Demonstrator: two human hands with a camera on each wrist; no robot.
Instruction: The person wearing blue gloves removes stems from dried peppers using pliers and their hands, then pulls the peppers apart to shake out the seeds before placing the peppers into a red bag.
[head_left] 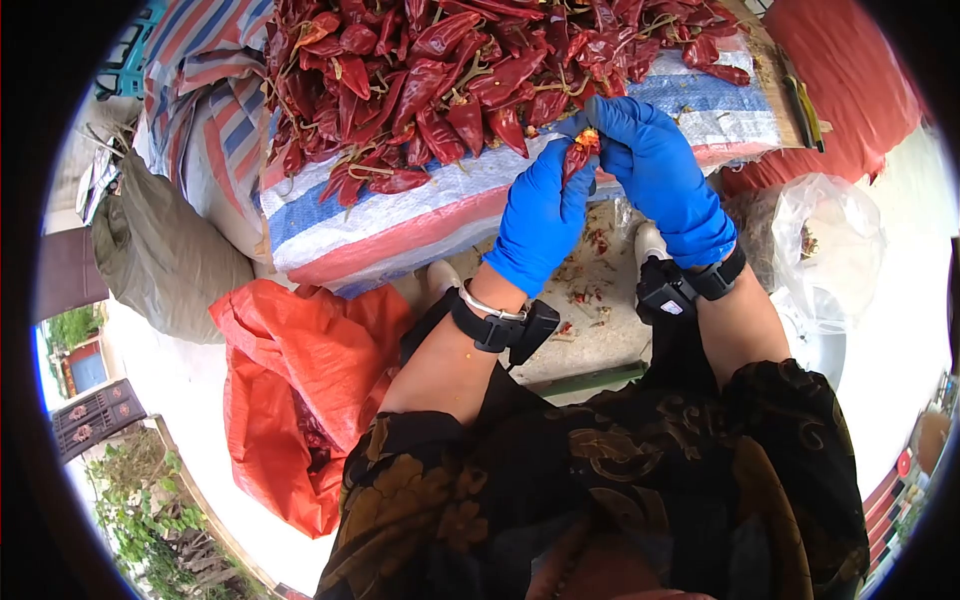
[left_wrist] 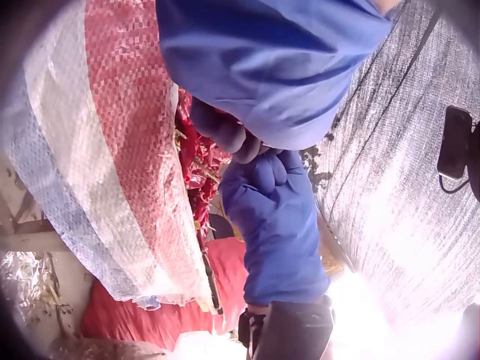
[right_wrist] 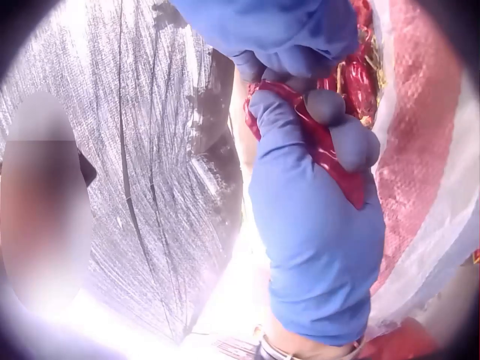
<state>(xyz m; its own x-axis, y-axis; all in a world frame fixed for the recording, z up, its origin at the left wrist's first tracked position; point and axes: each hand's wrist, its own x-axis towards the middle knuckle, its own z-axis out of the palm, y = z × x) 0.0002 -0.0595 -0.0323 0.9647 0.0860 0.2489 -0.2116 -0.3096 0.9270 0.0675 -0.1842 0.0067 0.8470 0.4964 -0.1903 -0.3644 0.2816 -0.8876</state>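
Note:
Blue gloves cover both hands. A wrinkled dried red chili pepper (head_left: 577,158) lies in the curled fingers of my left hand (head_left: 543,212), its tip pointing back toward the palm. Pale yellow seeds show at its top end. There my right hand (head_left: 668,180) pinches with bent fingertips, which meet the left ones. In the right wrist view the chili pepper (right_wrist: 330,154) shows between the thumb and fingers of the left hand (right_wrist: 315,225). The left wrist view hides it behind the gloves. Just beyond the hands spreads a heap of red chili peppers (head_left: 430,80).
The heap lies on a striped woven sheet (head_left: 370,250) over a raised surface. An open red sack (head_left: 290,370) stands at the left, near a grey-green sack (head_left: 165,250). At the right are a clear plastic bag (head_left: 825,235) and a full red sack (head_left: 845,80). Scraps litter the floor (head_left: 590,300).

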